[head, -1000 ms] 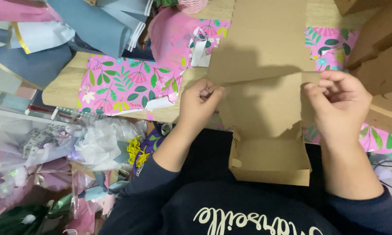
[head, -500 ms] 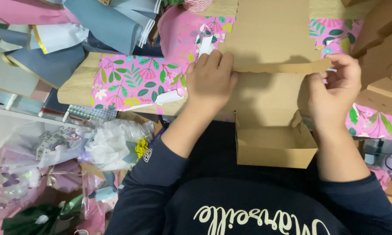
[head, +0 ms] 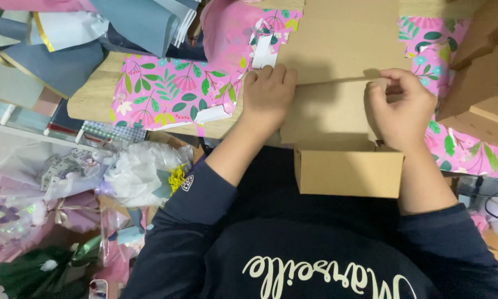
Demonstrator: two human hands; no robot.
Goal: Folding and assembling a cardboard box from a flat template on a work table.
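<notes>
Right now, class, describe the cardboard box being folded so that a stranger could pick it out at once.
Start at the wooden table strewn with pink floral wrapping paper. At its near edge, both hands rest on one plain brown cardboard box, left hand pressing its raised lid, right hand pinching a side flap. Unlike the cardboard stacked on the right, it is half-assembled, with one finished wall facing the person.

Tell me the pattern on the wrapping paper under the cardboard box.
Pink wrapping paper with floral leaves, head view.

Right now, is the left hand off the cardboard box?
No, the left hand presses flat on the cardboard box along its fold.
</notes>
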